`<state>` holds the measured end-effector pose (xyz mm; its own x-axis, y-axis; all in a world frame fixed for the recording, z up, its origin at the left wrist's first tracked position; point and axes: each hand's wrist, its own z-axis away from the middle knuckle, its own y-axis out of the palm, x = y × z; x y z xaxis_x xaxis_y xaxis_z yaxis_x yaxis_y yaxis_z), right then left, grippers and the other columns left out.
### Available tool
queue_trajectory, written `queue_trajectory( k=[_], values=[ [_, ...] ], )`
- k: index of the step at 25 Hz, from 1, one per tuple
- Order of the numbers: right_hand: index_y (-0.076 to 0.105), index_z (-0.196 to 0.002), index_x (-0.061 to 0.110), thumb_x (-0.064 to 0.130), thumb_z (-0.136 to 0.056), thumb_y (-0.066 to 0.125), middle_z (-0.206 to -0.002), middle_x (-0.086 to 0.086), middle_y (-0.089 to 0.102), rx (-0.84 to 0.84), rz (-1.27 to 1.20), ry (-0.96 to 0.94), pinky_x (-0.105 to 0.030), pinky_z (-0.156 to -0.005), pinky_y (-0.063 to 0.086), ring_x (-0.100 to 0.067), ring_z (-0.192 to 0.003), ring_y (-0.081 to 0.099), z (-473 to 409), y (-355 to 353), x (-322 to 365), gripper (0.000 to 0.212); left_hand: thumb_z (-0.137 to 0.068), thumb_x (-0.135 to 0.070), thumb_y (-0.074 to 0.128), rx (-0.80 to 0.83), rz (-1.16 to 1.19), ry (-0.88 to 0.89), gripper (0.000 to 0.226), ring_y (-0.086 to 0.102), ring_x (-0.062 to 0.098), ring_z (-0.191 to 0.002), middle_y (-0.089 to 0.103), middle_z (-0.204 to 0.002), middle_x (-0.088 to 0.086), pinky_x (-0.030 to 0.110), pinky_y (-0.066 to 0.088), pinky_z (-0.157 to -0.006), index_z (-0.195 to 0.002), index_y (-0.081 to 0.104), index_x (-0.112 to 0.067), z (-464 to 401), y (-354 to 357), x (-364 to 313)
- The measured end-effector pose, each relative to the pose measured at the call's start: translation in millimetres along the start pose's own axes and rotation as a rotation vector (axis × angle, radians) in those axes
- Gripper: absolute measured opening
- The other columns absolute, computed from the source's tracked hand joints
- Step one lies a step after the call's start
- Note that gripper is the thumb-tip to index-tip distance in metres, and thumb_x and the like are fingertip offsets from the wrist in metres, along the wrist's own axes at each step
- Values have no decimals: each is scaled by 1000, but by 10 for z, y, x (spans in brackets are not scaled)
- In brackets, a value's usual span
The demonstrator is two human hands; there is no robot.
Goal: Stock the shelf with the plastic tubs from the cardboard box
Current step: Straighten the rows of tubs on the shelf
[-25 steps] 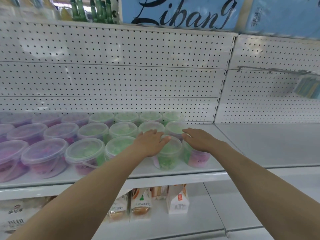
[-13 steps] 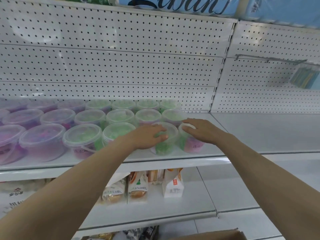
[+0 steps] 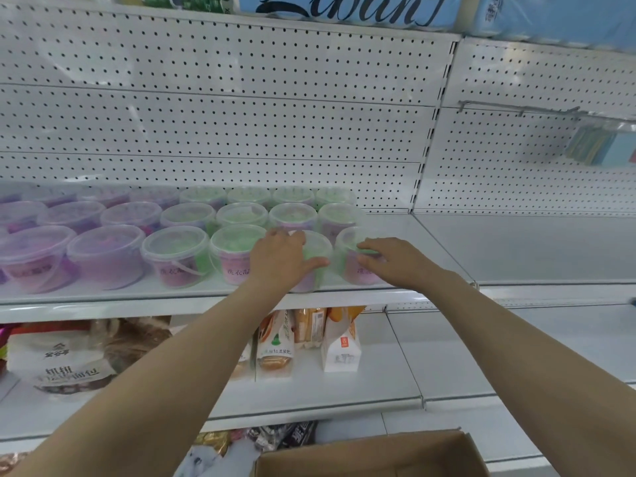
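Tubs [image 3: 175, 256] in rows on shelf [image 3: 389, 225]. Left hand [image 3: 280, 259] wraps neighbour tub [image 3: 311, 249], just left of end tub [image 3: 346, 266]. Right hand [image 3: 395, 261], fingers nearly straight, presses end tub. Risk: both tubs near shelf lip, so hard nudge could tip one off. Bare shelf right of end tub. Cardboard box [image 3: 371, 456] well below.

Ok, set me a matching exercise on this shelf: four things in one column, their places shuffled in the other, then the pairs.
Things:
1. left hand
2. right hand
3. cardboard box
4. white carton

Places:
A. on the lower shelf, beside the bread packs
B. on the end tub of the front row
C. at the bottom edge of the view, below the shelves
D. on the neighbouring tub, next to the end one

Pairs: 1-D, 2-B, 3-C, 4-A.
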<state>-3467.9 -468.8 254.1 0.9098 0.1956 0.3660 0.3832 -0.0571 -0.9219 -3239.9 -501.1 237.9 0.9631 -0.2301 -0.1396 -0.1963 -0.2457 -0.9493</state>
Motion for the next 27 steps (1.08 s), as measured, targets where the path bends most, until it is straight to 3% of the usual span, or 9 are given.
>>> queue_trajectory(
  k=[3, 6, 9, 12, 14, 17, 19, 23, 27],
  values=[
    [58, -135, 20, 39, -98, 53, -134, 0, 61, -26, -4, -14, -31, -94, 41, -21, -120, 55, 57, 37, 9, 42, -81, -74, 48, -113, 96, 10, 69, 42, 26, -129, 56, -131, 6, 40, 36, -103, -119, 61, -17, 79, 138, 31],
    [56, -136, 20, 37, -100, 51, -131, -1, 61, -28, 33, -22, -31, -94, 40, -21, -119, 53, 52, 71, -36, 40, -91, -58, 49, -39, 235, 73, 59, 43, 27, -131, 52, -140, 6, 40, 35, -106, -128, 56, -13, 153, 172, 124],
    [56, -136, 20, 36, -100, 50, -125, -4, 62, -31, 39, -27, -32, -93, 42, -22, -114, 55, 30, 115, -27, 40, -94, -41, 50, -28, 162, 129, 48, 46, 26, -128, 53, -139, 8, 38, 38, -104, -130, 56, -11, 177, 153, 151],
    [57, -134, 19, 34, -100, 50, -117, -6, 63, -46, 39, -27, -37, -93, 45, -24, -111, 55, 6, 146, 4, 37, -93, -48, 52, -64, 110, 92, 50, 47, 26, -125, 57, -135, 6, 38, 38, -101, -129, 58, -15, 144, 141, 98],
    [56, -135, 19, 33, -101, 48, -121, -7, 61, -54, 58, -28, -40, -98, 43, -27, -120, 52, -8, 165, 7, 37, -89, -59, 52, -115, 1, 59, 55, 48, 26, -121, 61, -128, 5, 38, 36, -97, -128, 60, -21, 109, 148, 33],
    [44, -146, 21, 36, -103, 42, -152, -2, 42, -58, 106, 1, -39, -114, 28, -22, -147, 24, -18, 203, 5, 45, -81, -69, 55, -169, -61, -13, 61, 48, 27, -118, 63, -121, 5, 39, 35, -95, -122, 64, -24, 44, 214, -47],
    [39, -149, 22, 38, -104, 41, -160, 0, 30, -48, 131, -6, -38, -117, 22, -19, -151, 15, -27, 220, -6, 48, -80, -66, 58, -220, 8, 4, 61, 48, 29, -120, 64, -120, 7, 40, 32, -101, -116, 67, -17, 37, 315, -73],
    [40, -148, 21, 36, -104, 41, -158, -5, 33, -32, 117, -24, -37, -116, 24, -22, -149, 21, -34, 217, -21, 46, -93, -52, 40, -358, 136, 140, 52, 47, 28, -130, 62, -128, 5, 42, 23, -114, -124, 63, -16, 127, 548, -52],
    [43, -145, 20, 34, -103, 42, -155, -5, 37, -38, 102, -37, -37, -114, 26, -24, -146, 25, -84, 243, -31, 44, -97, -46, 27, -365, 202, 119, 52, 47, 27, -130, 62, -128, 4, 46, 22, -115, -122, 64, -21, 137, 562, -65]
  ],
)
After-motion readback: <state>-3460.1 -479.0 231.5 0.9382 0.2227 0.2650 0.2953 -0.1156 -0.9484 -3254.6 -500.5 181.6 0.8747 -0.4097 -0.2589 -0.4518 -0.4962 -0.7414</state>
